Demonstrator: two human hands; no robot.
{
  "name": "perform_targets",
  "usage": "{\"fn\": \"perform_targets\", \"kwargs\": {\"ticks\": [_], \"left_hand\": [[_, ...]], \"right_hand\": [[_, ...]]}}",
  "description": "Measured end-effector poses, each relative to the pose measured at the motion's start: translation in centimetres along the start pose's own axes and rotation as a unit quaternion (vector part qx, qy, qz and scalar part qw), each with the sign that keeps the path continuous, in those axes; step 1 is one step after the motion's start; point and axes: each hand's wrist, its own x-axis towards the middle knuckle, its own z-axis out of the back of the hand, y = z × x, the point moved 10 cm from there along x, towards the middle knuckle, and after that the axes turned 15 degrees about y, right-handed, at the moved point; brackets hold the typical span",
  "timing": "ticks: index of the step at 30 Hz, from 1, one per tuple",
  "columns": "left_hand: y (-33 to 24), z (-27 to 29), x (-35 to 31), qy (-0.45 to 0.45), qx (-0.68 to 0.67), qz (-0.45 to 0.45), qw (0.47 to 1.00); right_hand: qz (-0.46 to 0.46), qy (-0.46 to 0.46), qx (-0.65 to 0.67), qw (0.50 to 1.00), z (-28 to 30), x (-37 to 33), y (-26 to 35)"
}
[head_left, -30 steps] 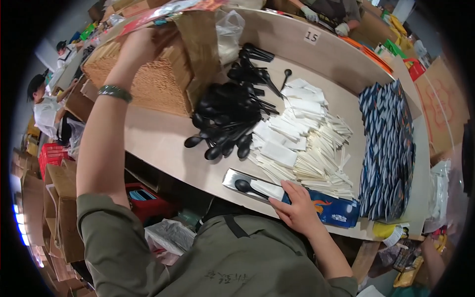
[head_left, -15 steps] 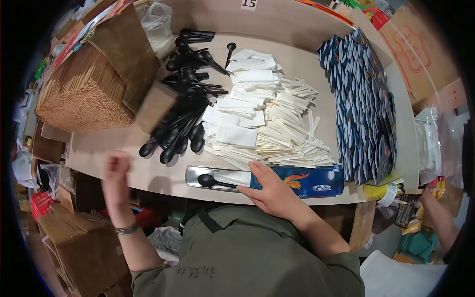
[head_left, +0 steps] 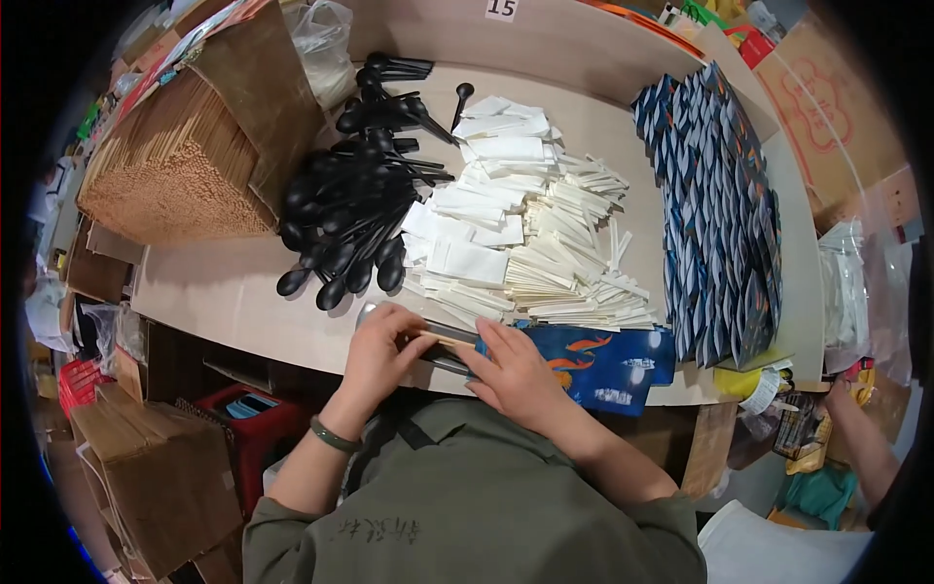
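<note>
At the table's front edge, a blue packet (head_left: pixel 608 365) with an orange pattern lies across a shiny metal tray (head_left: pixel 366 313). My left hand (head_left: pixel 382 352) is closed, its fingertips pinching pale wooden chopsticks (head_left: pixel 446 339) that point toward the packet's mouth. From the other side, my right hand (head_left: pixel 520 368) grips the packet's left end, its fingers bent over the opening. Both hands cover much of the tray, and what lies inside the packet cannot be seen.
Black spoons (head_left: pixel 336 229) pile up behind my left hand, beside white napkins (head_left: pixel 477 229) and pale flat sticks (head_left: pixel 574 263). Blue packets (head_left: pixel 715 214) stand in rows at right. A carton of chopsticks (head_left: pixel 180 170) stands left. Another person's arm (head_left: pixel 861 443) shows far right.
My left hand has come in from the left to the packet's mouth with chopsticks. The black spoon and napkin on the tray no longer show. The packet's right part has swung nearer to me.
</note>
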Motion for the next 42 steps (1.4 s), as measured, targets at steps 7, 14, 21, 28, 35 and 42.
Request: {"fn": "perform_targets", "kwargs": {"ticks": [7,14,21,28,35,42], "left_hand": [[0.4,-2.3,0.4,-0.010,-0.015,0.053,0.998],[-6.7,-5.3,-1.9,0.132,-0.077,-0.039,0.987],[-5.9,-1.3,-5.0,0.049,0.317,-0.129,0.938],[-0.4,5.2,-5.1,-0.037,-0.019,0.101,0.994],[-0.7,-3.0,-4.9,0.148,-0.127,0.133,0.972],[-0.2,-3.4,-4.2,0.152,-0.078,0.102,0.980]], "right_hand": [[-0.040,-0.014,-0.057,0.997,0.1,-0.8,-0.1],[-0.003,-0.012,-0.094,0.995,0.7,-1.5,0.8],[0.085,0.060,-0.127,0.986,3.5,-0.2,7.9],[-0.067,-0.186,-0.389,0.900,31.5,-4.1,-1.8],[-0.154,-0.006,-0.140,0.978,6.8,-5.5,-2.2],[-0.143,-0.038,-0.091,0.985,4.2,-4.9,-1.6]]}}
